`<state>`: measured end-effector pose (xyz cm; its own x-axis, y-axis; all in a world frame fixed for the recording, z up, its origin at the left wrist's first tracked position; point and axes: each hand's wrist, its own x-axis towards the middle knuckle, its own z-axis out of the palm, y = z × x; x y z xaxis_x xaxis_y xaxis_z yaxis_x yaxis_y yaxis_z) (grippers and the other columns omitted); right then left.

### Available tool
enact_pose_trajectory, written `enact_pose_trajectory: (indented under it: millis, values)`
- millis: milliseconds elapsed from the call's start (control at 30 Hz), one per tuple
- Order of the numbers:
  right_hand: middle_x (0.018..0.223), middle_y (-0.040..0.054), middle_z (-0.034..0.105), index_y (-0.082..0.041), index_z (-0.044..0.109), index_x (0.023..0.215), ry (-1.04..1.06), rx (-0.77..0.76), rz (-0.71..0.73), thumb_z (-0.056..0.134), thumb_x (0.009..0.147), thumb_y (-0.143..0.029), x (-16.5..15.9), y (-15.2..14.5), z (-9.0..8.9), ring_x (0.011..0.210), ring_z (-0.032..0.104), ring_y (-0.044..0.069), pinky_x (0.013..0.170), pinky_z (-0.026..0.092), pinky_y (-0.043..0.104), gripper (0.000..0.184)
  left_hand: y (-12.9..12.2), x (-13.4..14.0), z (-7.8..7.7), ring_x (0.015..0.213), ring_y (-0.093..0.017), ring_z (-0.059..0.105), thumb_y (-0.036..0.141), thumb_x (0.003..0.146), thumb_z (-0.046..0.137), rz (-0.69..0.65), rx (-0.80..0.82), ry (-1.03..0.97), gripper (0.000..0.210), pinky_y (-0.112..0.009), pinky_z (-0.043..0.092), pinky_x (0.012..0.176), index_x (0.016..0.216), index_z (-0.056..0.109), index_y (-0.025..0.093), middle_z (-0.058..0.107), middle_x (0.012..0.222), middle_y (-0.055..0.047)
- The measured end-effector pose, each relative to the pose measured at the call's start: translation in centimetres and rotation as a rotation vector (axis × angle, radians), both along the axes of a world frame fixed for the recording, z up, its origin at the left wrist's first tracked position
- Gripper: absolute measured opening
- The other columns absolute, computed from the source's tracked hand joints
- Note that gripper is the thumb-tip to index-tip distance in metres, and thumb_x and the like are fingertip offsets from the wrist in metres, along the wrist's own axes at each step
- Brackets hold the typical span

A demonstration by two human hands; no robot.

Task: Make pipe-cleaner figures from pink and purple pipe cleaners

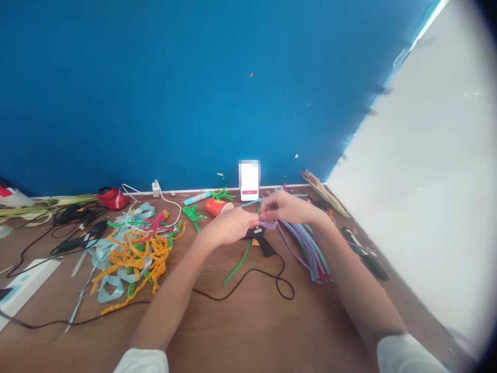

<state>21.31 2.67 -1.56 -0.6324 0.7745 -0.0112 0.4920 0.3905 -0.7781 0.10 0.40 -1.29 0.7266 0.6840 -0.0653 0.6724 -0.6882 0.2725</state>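
Observation:
My left hand (237,225) and my right hand (286,207) meet above the middle of the table, fingertips pinched together. Between them is a purple pipe cleaner (268,225), bent into a loop on the right side. A green pipe cleaner (238,267) runs past the fingertips, its lower end slanting down to the left; whether a hand grips it too is hard to see. Just under the hands lies a black glue gun (264,242) with an orange trigger. To the right, partly behind my right forearm, a bundle of purple, blue and red pipe cleaners (310,254) is spread out.
A phone (249,181) leans against the blue wall, near a red paper cup (218,206) lying on its side. Orange pipe cleaners (135,256) and light-blue ribbon (111,287) pile up at left. A black cord (233,296) crosses the table. A white power strip (29,285) sits far left.

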Motion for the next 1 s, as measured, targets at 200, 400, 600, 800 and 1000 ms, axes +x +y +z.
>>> enact_pose_trajectory:
  millis: [200, 400, 600, 800, 1000]
  values:
    - [0.062, -0.0005, 0.057, -0.016, 0.068, 0.073, -0.033, 0.198, -0.205, 0.055, 0.08, -0.02, -1.5, -0.8, 0.2, 0.058, 0.045, 0.012, 0.056, 0.03, 0.028, 0.016, 0.7, 0.7, -2.1, 0.068, -0.024, 0.059, 0.029, 0.099, 0.035, 0.262, 0.166, -0.072, 0.033, -0.031, 0.032, 0.063, 0.089, 0.064, 0.017, 0.065, 0.076, -0.012]
    - [0.062, -0.0008, 0.055, -0.016, 0.064, 0.071, 0.097, 0.195, -0.288, 0.055, 0.082, -0.024, -2.4, -1.4, 0.7, 0.059, 0.044, 0.012, 0.058, 0.031, 0.027, 0.016, 2.2, 0.8, -3.1, 0.066, -0.018, 0.051, 0.032, 0.101, 0.034, 0.405, 0.09, -0.49, 0.032, -0.027, 0.031, 0.062, 0.079, 0.053, 0.019, 0.056, 0.069, -0.004]
    - [0.054, -0.0021, 0.052, -0.016, 0.062, 0.064, 0.313, 0.044, -0.325, 0.062, 0.083, -0.032, -2.4, -2.2, 1.7, 0.053, 0.041, 0.01, 0.054, 0.028, 0.028, 0.025, 1.8, 1.2, -2.2, 0.048, -0.008, 0.02, 0.054, 0.096, 0.043, 0.293, -0.485, -1.13, 0.039, -0.022, 0.019, 0.048, 0.078, 0.045, 0.02, 0.026, 0.058, 0.008]
    - [0.056, -0.0033, 0.055, -0.015, 0.065, 0.063, 0.471, -0.172, -0.222, 0.078, 0.07, -0.038, -0.5, -1.0, 1.2, 0.052, 0.038, 0.008, 0.052, 0.025, 0.026, 0.027, 0.9, -0.1, -0.3, 0.05, -0.009, 0.022, 0.049, 0.098, 0.04, 0.071, -0.597, -0.897, 0.038, -0.024, 0.019, 0.05, 0.076, 0.047, 0.019, 0.029, 0.059, 0.006]
    - [0.058, -0.0007, 0.059, -0.015, 0.069, 0.063, 0.372, -0.131, -0.209, 0.077, 0.069, -0.033, 0.1, -0.1, 0.3, 0.057, 0.047, 0.011, 0.056, 0.034, 0.027, 0.02, 0.3, -0.4, 0.1, 0.058, -0.013, 0.04, 0.03, 0.097, 0.043, -0.051, -0.077, -0.341, 0.031, -0.029, 0.022, 0.059, 0.071, 0.056, 0.019, 0.05, 0.063, -0.001]
